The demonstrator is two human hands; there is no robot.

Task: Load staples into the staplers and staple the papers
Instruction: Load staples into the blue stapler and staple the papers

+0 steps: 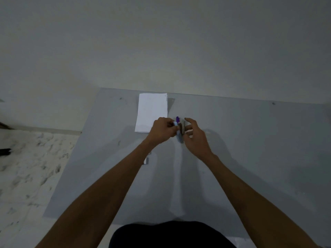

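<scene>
1. My two hands meet over the grey tabletop (250, 149), a bit past the middle, twd 12 o'clock from my body.
2. My left hand (162, 130) is curled shut w/ fingers pinched on the light blue stapler (176, 124).
3. My right hand (194, 136) is half open, fingers bent, touching the stapler's metal part from 3 o'clock. Can't tell if it grips it.
4. The stapler sits btwn both hands. It looks opened up, but it's small & blurry.
5. A purple thing (177, 119) pokes up just at 12 o'clock of the stapler. Can't tell what it is.
6. White papers (152, 111) lie flat in a stack at 11 o'clock of my hands, near the far tabletop edge. My left hand covers their near right corner.
7. A small grey bit (146, 160), maybe staples, lies beside my left arm at 7 o'clock of the hands.
8. Speckled floor (26, 167) is off at 9 o'clock.
</scene>
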